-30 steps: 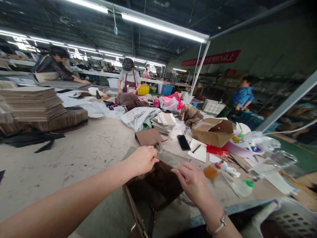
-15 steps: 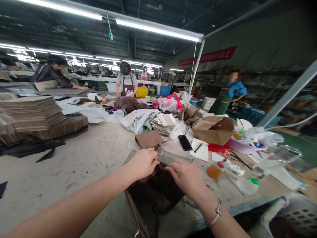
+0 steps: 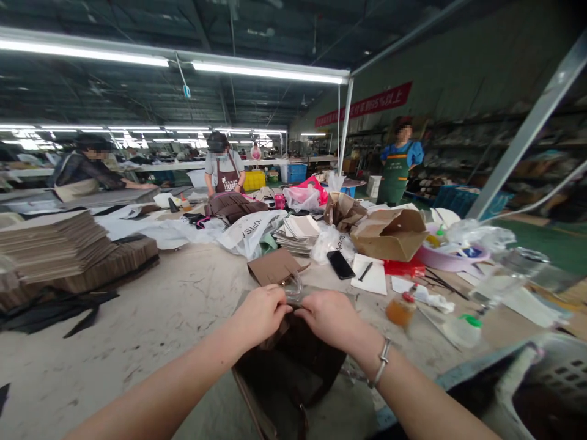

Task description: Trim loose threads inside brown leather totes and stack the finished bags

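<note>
A dark brown bag (image 3: 293,373) stands open at the table's near edge, its inside in shadow. My left hand (image 3: 263,311) pinches its far rim. Close beside it on the right, my right hand (image 3: 330,318) has its fingers closed on the same rim. Just beyond my hands a brown flap piece (image 3: 273,266) lies on the table, with a clear plastic loop (image 3: 295,286) between it and my fingers. A black phone (image 3: 340,264) rests to the right of the flap.
Stacked brown panels (image 3: 55,244) fill the left. An orange liquid jar (image 3: 401,308), a black pen (image 3: 365,271) on white paper and an open paper bag (image 3: 389,233) are at right. A grey basket (image 3: 557,373) stands near right. Several people are beyond the table.
My right hand has moved left along the rim, closer to my left hand. The view has shifted slightly, and the person in the green apron now faces more forward.
</note>
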The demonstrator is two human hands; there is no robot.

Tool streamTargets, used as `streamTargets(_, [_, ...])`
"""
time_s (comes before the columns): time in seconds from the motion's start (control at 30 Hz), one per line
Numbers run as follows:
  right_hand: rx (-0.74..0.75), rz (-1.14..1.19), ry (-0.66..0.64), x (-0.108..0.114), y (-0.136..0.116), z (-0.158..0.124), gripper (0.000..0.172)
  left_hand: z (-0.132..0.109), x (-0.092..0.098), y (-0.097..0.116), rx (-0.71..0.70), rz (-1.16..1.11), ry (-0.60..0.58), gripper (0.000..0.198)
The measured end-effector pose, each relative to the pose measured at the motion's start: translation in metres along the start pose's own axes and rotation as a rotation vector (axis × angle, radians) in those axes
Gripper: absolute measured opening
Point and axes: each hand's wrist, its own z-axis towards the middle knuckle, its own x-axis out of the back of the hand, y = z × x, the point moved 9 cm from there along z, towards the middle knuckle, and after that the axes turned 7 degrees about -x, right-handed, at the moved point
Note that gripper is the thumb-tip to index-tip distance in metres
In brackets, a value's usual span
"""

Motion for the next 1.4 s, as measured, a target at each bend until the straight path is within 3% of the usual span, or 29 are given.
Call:
streamTargets(0.07, [0.013, -0.017, 0.008, -0.001, 0.0, 0.003, 0.032, -0.004, 0.007, 0.002, -0.013, -0.037, 0.033, 0.008])
streamTargets(0.17, [-0.005, -0.008, 0.025, -0.001, 0.006, 0.002, 0.031, -0.015, 0.021, 0.005, -0.002, -0.058, 0.072, 0.038])
streamTargets(0.23, [-0.021, -0.003, 0.027, 0.0, 0.011, -0.001, 0.032, -0.023, 0.023, 0.003, 0.037, -0.022, 0.025, 0.049])
streamTargets(0.33, [-0.022, -0.004, 0.019, 0.002, 0.014, -0.009, 0.033, -0.031, 0.016, 0.001, 0.056, 0.037, -0.066, 0.043])
streamTargets(0.47, [-0.026, 0.014, 0.031, 0.005, 0.015, -0.024, 0.03, -0.024, 0.008, 0.005, -0.014, 0.039, -0.095, 0.016])
streamTargets(0.7, [-0.071, 0.039, 0.112, 0.005, 0.026, -0.047, 0.028, 0.0, 0.006, 0.013, -0.056, 0.129, -0.091, 0.024])
streamTargets(0.97, [-0.079, 0.086, 0.099, 0.0, 0.025, -0.048, 0.026, 0.005, 0.002, 0.017, 0.002, 0.231, -0.043, 0.025])
streamTargets(1.13, [-0.076, 0.208, 0.088, -0.001, 0.03, -0.047, 0.015, 0.007, 0.0, 0.018, 0.023, 0.255, -0.048, 0.025])
streamTargets(1.4, [-0.081, 0.205, 0.025, 0.008, 0.029, -0.045, 0.042, 0.008, -0.001, 0.017, 0.052, 0.246, -0.036, 0.027])
